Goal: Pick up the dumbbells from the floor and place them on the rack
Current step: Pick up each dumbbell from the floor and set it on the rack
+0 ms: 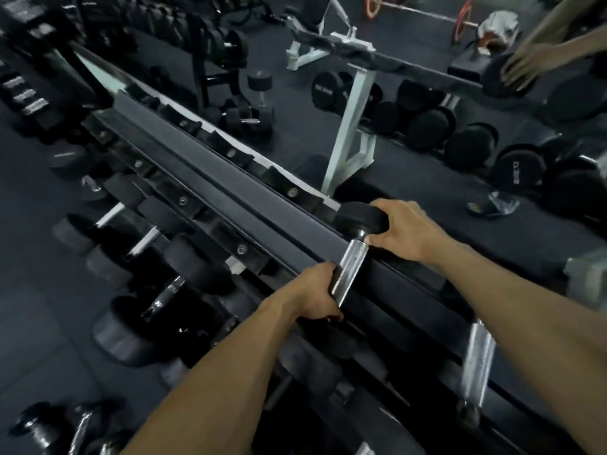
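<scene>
The left hand (317,287) grips the dumbbell (353,257) handle; the right hand (399,229) cups its far head. It lies across the rack (210,178) top rail — lower both ends evenly, I'd judge, fingers clear underneath.

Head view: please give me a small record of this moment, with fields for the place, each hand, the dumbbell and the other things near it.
place: gym, top tier of a long dark rack
left hand: grips the silver handle of the dumbbell
right hand: holds the black far head of the same dumbbell
dumbbell: lies across the rack's top tier
lower tiers: more dumbbells stored
floor behind rack: loose dumbbells, white bench frame
top right: another person's hand on a black weight
</scene>
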